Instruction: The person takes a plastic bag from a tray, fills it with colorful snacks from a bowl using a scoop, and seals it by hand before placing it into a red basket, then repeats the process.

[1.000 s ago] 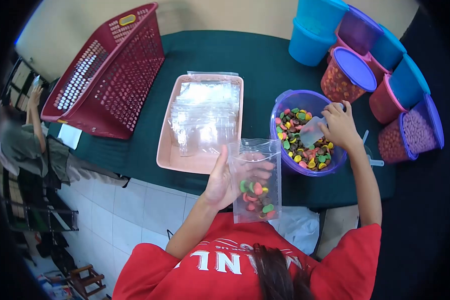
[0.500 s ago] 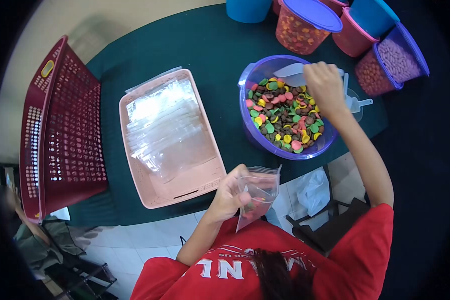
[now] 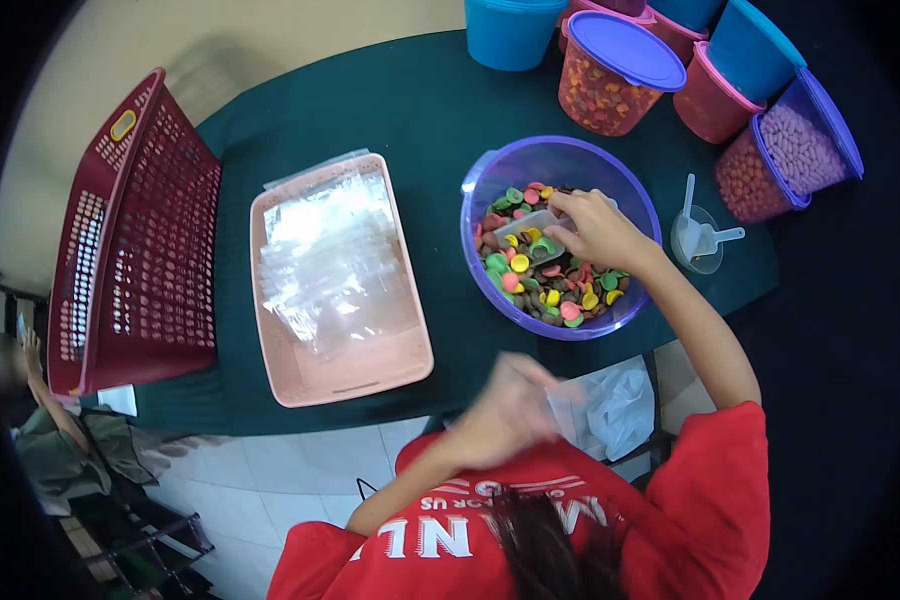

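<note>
My right hand is closed on a translucent plastic scoop, whose end is down among the candies. Brown, green, yellow and pink cup-shaped candies fill the lower part of a purple tub. In front of the tub, near the table's front edge, my left hand is smeared by motion. A faint, see-through zip bag shows at its fingers, its contents blurred.
A pink tray holds clear plastic bags. Left of it stands a maroon basket. Small scoops rest in a clear bowl right of the tub; lidded containers stand behind. A person's arm shows at far left.
My right hand has moved left and down, pushing the scoop deeper among the candies. My left hand has turned and blurred; the zip bag, clear before, is now faint. The view has shifted slightly.
</note>
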The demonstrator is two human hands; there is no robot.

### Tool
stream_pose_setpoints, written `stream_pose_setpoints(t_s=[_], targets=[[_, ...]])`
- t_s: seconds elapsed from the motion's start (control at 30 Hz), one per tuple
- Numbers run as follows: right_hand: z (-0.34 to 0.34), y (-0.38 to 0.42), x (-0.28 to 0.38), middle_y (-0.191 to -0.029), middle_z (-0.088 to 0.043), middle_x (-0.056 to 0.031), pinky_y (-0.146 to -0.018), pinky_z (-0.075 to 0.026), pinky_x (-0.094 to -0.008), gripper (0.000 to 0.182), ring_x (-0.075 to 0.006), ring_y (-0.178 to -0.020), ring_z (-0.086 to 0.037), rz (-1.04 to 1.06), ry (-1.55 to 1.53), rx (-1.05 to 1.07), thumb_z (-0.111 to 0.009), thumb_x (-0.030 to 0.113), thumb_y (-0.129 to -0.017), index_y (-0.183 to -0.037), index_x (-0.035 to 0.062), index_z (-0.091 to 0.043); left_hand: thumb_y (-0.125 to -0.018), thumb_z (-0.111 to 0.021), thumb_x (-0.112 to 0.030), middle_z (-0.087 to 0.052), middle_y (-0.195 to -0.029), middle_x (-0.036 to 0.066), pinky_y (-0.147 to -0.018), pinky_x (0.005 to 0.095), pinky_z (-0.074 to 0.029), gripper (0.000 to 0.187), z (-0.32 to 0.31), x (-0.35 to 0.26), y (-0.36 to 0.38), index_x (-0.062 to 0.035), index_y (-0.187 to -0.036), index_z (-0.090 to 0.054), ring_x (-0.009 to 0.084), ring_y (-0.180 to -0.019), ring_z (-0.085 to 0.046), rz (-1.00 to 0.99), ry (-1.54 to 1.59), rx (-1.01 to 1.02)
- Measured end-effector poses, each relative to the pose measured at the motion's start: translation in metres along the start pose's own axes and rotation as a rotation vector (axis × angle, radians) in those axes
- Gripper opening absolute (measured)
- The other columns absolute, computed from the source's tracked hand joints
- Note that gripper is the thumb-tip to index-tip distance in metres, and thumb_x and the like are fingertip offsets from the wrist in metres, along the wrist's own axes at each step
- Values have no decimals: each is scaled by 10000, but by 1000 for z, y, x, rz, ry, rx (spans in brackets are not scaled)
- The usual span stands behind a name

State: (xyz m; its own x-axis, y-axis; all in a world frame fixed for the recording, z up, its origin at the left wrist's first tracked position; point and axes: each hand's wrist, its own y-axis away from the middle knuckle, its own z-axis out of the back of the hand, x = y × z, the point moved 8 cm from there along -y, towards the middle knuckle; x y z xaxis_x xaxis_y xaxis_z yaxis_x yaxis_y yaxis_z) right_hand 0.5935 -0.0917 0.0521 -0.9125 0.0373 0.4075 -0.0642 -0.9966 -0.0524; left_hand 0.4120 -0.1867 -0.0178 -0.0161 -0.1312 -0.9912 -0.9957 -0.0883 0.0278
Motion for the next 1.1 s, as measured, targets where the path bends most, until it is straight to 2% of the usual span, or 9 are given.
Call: stream_pose_setpoints(t_s=[0.07,0.13,0.33,0.43,0.63,0.83,0.87,0.97,1.1], targets=[[-3,-2,-2,-751,-572,-173,-671,-402,-425,194,-352,-742,-539,44,13,30,-608,166,-727,-820,24,-513,-903,-426,-217,-474,-1168,237,-875,323,-428,494,-89,26,20,-53,-1316,-210,292,-1076,-504,-258,-177,604],[-2,-3,0,-691,-564,-198,-653,-416,-433,185,-374,-726,-549,5,64,99,-597,136,-714,-801,2,-505,-893,-448,-199,-422,-1243,204,-959,331,-345,477,-64,0,6,-44,-1308,-269,257,-1160,-427,344,210,387],[-10,-18,1,-778,-595,-209,-694,-436,-476,206,-383,-763,-574,125,140,234,-555,152,-721,-855,-2,-533,-879,-469,-171,-485,-1191,156,-923,312,-383,371,-40,-7,0,4,-1205,-431,219,-1117,-468,99,5,316],[-14,-18,-7,-786,-577,-218,-663,-405,-455,227,-391,-758,-548,123,98,229,-569,147,-735,-875,-6,-477,-849,-505,-152,-542,-1129,160,-929,329,-377,297,5,-19,27,15,-1093,-543,247,-1093,-496,57,17,-92],[-16,-12,-7,-840,-596,-199,-736,-416,-479,326,-401,-820,-558,64,82,281,-543,198,-754,-1031,38,-483,-810,-542,-302,-404,-1312,80,-1045,439,-113,493,7,51,51,-67,-1234,-451,291,-1253,-299,-12,-283,-22],[-20,-19,-18,-941,-578,-220,-771,-419,-487,370,-416,-884,-540,-26,116,388,-540,240,-765,-1088,71,-476,-877,-416,-294,-591,-833,121,-966,423,-306,373,25,56,53,9,-1028,-571,278,-886,-559,128,-196,-239],[-15,-21,-13,-766,-581,-208,-640,-418,-447,264,-388,-725,-557,73,117,285,-565,217,-730,-874,8,-492,-895,-389,-359,-552,-754,100,-922,376,-362,439,26,46,50,28,-990,-571,227,-790,-555,66,-222,-263],[-15,-20,-14,-942,-578,-215,-786,-395,-462,359,-390,-890,-538,-8,145,421,-523,226,-754,-1064,47,-496,-899,-380,-414,-565,-815,101,-736,239,-423,502,26,-3,37,42,-946,-586,157,-768,-533,-86,140,-350],[32,-3,17,-959,-555,-169,-821,-363,-399,343,-318,-917,-512,230,69,-73,-540,239,-783,-1030,3,-509,-788,-222,-666,-587,-912,110,-755,245,-427,825,41,-50,18,58,-985,-565,162,-850,-555,16,158,-370]])
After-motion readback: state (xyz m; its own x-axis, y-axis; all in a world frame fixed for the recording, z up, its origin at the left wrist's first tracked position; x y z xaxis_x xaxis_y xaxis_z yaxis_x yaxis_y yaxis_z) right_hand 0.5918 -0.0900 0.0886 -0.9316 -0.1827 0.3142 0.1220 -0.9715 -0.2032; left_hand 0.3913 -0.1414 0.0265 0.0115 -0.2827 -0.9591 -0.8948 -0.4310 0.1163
